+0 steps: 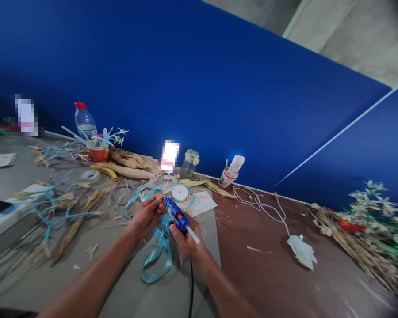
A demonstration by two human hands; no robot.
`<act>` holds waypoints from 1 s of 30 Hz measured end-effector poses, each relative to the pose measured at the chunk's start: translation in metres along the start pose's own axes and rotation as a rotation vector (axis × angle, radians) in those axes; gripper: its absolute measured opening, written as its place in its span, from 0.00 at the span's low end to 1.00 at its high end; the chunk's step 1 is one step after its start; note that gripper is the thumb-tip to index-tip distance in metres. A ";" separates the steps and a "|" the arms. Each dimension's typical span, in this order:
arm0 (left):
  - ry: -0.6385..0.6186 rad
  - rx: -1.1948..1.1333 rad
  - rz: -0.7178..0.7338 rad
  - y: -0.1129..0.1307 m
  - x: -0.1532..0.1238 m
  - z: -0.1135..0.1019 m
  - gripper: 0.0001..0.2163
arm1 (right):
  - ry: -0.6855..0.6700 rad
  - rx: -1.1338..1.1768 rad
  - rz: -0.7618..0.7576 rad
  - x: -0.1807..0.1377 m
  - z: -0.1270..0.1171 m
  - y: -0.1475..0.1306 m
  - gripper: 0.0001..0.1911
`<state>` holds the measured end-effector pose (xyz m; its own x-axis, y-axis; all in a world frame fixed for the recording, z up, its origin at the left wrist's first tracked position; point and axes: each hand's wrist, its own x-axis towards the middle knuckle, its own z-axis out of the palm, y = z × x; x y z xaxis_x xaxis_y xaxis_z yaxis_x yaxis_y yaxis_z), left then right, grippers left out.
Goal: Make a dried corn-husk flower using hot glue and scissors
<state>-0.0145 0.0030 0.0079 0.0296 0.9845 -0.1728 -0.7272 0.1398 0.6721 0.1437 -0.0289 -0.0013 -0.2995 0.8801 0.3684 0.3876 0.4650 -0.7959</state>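
My right hand grips a blue glue gun with a white glue stick out of its back; its black cord runs toward me. The nozzle points up-left at my left hand, whose fingers are pinched shut on a small piece at the gun's tip, too small to name. A light blue ribbon lies looped under both hands on the grey table.
Dried husks and blue-wrapped twigs litter the left. A plastic bottle, red cup, glass jar, paper cup, tape rolls, white cable and a straw flower bunch stand about. Blue panels rise behind.
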 end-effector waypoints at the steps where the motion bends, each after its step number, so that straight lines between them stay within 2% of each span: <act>1: 0.003 0.001 0.000 0.000 0.000 0.001 0.09 | 0.002 -0.021 -0.008 0.000 0.000 0.000 0.12; 8: -0.020 -0.024 -0.016 -0.001 0.000 -0.002 0.09 | 0.005 -0.383 -0.178 0.001 -0.002 -0.004 0.08; 14: 0.038 0.017 -0.020 -0.005 0.003 -0.005 0.09 | -0.051 -0.626 -0.290 0.001 0.001 0.001 0.08; 20: 0.131 0.037 -0.016 -0.003 0.003 -0.003 0.09 | -0.114 -0.690 -0.268 -0.002 -0.004 -0.004 0.09; 30: 0.103 0.052 -0.010 0.001 0.000 -0.001 0.11 | -0.089 -0.641 -0.290 -0.003 -0.009 -0.006 0.12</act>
<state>-0.0154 0.0033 0.0078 -0.0357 0.9674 -0.2507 -0.6908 0.1574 0.7057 0.1496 -0.0333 0.0067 -0.5280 0.7139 0.4600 0.7101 0.6682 -0.2219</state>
